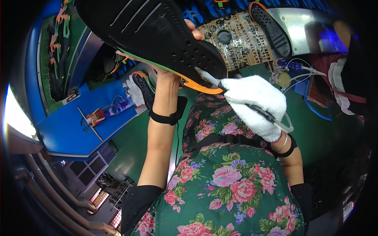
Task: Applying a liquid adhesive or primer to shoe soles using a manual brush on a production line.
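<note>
Upper centre: bare left hand [195, 32] grips black sole [165, 37], orange-green edge. Right of centre: white-gloved right hand [258, 104] holds brush [208, 76], tip at sole's perforated end. Upper right: second sole [271, 30]. Left: blue table [65, 131], bottle [120, 106]. Lower centre: floral apron [236, 177].

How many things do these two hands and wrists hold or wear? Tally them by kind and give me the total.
Black sole: 1
Brush-like tool: 1
White glove: 1
Black wristbands: 2
Thin pale bracelet: 1
Total: 6
</note>
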Action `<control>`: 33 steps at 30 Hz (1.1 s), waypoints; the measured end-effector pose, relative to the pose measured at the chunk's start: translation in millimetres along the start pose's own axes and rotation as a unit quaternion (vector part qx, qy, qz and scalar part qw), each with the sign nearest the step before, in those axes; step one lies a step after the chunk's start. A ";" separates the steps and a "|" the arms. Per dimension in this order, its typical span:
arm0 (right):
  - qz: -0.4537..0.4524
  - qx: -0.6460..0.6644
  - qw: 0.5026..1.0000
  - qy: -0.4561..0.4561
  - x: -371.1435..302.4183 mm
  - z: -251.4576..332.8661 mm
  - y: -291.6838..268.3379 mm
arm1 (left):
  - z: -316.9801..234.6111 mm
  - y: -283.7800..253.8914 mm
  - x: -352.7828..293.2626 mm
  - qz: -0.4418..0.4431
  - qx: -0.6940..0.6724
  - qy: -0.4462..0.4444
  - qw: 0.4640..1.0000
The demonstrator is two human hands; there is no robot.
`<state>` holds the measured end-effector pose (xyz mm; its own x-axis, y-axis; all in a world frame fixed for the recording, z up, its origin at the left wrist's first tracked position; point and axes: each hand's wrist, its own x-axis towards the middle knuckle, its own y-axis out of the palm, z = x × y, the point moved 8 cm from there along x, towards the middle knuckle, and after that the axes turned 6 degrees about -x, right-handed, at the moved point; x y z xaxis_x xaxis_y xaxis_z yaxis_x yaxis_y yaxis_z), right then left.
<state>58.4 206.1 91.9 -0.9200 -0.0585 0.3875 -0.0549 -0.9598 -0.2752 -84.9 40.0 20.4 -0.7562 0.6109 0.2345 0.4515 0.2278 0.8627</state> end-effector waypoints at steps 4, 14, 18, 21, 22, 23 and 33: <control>0.029 -0.039 0.999 -0.004 -5.7 5.1 5.7 | -4.6 -6.6 -1.5 -0.066 -0.006 0.038 0.997; 0.025 -0.025 0.999 -0.026 -9.6 3.2 3.6 | 3.1 3.6 5.9 -0.027 0.045 -0.018 0.998; 0.103 0.146 0.983 0.032 -9.4 0.1 15.7 | 9.0 15.2 6.7 0.030 -0.002 -0.050 0.998; 0.072 0.061 0.995 -0.034 -8.7 0.6 4.6 | 10.9 12.1 3.1 -0.030 0.003 -0.050 0.998; 0.075 0.061 0.995 -0.035 -11.1 1.3 6.9 | 14.0 13.8 4.3 -0.033 0.005 -0.070 0.997; 0.085 0.011 0.995 -0.056 -16.8 5.8 13.0 | 17.8 17.5 6.3 -0.035 0.005 -0.092 0.995; 0.133 0.070 0.983 -0.110 -18.5 10.6 26.5 | 39.5 27.9 11.2 0.056 -0.003 -0.158 0.986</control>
<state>78.0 178.8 86.8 -0.7872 -0.3554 0.5040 0.2436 -0.9300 -0.2753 -62.1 83.1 29.4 -0.5154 0.8383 0.1778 0.5208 0.1416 0.8419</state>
